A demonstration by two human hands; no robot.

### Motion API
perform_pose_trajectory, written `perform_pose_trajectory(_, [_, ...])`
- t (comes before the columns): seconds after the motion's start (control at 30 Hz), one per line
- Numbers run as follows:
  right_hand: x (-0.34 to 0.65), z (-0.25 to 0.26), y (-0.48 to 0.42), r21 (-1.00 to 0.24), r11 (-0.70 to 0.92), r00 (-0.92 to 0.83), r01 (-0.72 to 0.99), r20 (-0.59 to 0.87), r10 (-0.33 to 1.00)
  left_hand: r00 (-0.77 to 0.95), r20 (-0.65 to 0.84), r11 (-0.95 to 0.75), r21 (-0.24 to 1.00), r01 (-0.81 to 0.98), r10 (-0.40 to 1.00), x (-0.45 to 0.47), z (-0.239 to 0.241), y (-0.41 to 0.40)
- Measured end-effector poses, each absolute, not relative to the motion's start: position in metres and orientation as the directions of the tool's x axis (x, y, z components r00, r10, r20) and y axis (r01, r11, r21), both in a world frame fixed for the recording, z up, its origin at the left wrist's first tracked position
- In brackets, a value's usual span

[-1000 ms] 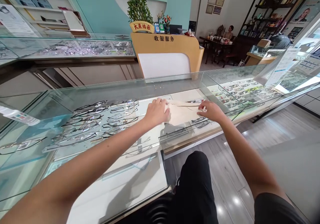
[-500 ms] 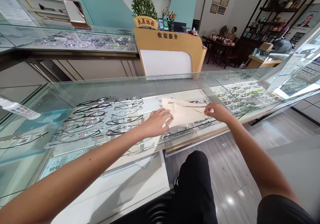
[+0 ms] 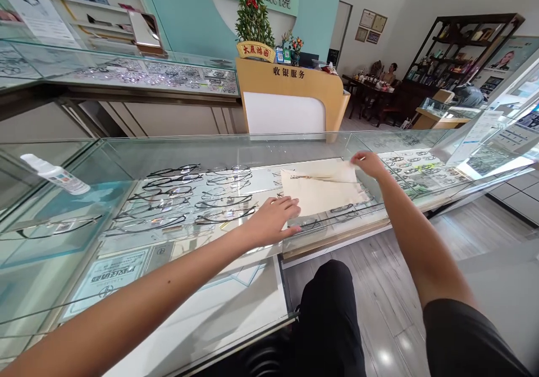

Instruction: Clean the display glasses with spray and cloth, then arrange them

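Observation:
A thin beige cleaning cloth with dark print near its upper left lies on the glass counter top, its far part folded over or rumpled. My right hand is closed at the cloth's raised far right corner, pinching it. Beside the cloth's near left edge, my left hand rests low over the glass with fingers stretched and thumb apart; whether its fingertips touch the cloth is unclear. Below the glass, rows of eyeglasses show through.
A white spray bottle lies at the left on the glass. Across from me stand a wooden cashier desk with a plant and another glasses display. A person is at the far table. My knee is by the counter's edge.
My right hand has moved up and away with the cloth's corner, and the cloth has spread from a triangle into a wider sheet. The left hand has shifted slightly nearer and opened wider.

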State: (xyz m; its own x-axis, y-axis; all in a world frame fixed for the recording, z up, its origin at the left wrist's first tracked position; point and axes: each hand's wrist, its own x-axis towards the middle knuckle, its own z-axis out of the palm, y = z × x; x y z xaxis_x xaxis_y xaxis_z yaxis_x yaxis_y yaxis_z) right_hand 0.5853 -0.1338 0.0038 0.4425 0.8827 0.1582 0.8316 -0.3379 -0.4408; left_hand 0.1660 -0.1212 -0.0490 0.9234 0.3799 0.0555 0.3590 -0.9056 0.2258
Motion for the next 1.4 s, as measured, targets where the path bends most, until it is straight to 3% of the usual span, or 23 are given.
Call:
perform_pose_trajectory(0.1, [0.573, 0.010, -0.115, -0.394, -0.437, 0.569, 0.809, 0.333, 0.752, 0.921, 0.062, -0.906, 0.218, 0.363, 0.384, 0.166, -0.052, -0.124])
perform_pose_trajectory(0.17, [0.558, 0.005, -0.114, -0.368, -0.421, 0.545, 0.829, 0.364, 0.755, 0.923, 0.053, -0.907, 0.215, 0.362, 0.381, 0.166, -0.053, -0.127])
perform_pose_trajectory(0.37, [0.524, -0.031, -0.154, -0.276, -0.308, 0.378, 0.911, 0.250, 0.892, 0.930, 0.049, -0.913, 0.214, 0.347, 0.365, 0.160, -0.054, -0.133])
perform_pose_trajectory(0.6, [0.516, -0.060, -0.221, -0.193, -0.495, 0.515, 0.847, 0.074, 0.854, 0.927, 0.072, -0.907, 0.247, 0.341, 0.368, 0.144, -0.062, -0.142])
perform_pose_trajectory(0.67, [0.506, -0.058, -0.226, -0.169, -0.494, 0.518, 0.853, 0.150, 0.842, 0.928, 0.085, -0.909, 0.250, 0.332, 0.362, 0.136, -0.061, -0.152])
perform_pose_trajectory(0.73, [0.485, -0.051, -0.221, -0.194, -0.369, 0.411, 0.909, 0.266, 0.872, 0.928, 0.105, -0.913, 0.245, 0.325, 0.358, 0.123, -0.056, -0.166])
perform_pose_trajectory(0.87, [0.412, -0.030, -0.198, -0.300, 0.140, -0.002, 0.944, 0.419, 0.908, 0.908, 0.151, -0.912, 0.197, 0.360, 0.391, 0.070, -0.042, -0.197])
perform_pose_trajectory(1.0, [0.327, -0.013, -0.162, -0.336, 0.461, -0.304, 0.821, 0.424, 0.853, 0.756, 0.196, -0.781, 0.163, 0.603, 0.625, -0.021, -0.045, -0.214])
perform_pose_trajectory(1.17, [0.255, -0.004, -0.108, -0.258, 0.533, -0.522, 0.806, 0.117, 0.845, 0.367, 0.286, -0.414, 0.122, 0.902, 0.885, -0.136, -0.071, -0.227])
perform_pose_trajectory(1.3, [0.226, -0.004, -0.082, -0.107, 0.528, -0.535, 0.843, -0.060, 0.842, 0.116, 0.272, -0.151, 0.114, 0.982, 0.955, -0.180, -0.087, -0.241])
perform_pose_trajectory(1.4, [0.216, -0.005, -0.077, -0.028, 0.543, -0.543, 0.839, -0.091, 0.835, 0.081, 0.231, -0.115, 0.140, 0.983, 0.970, -0.184, -0.093, -0.247])
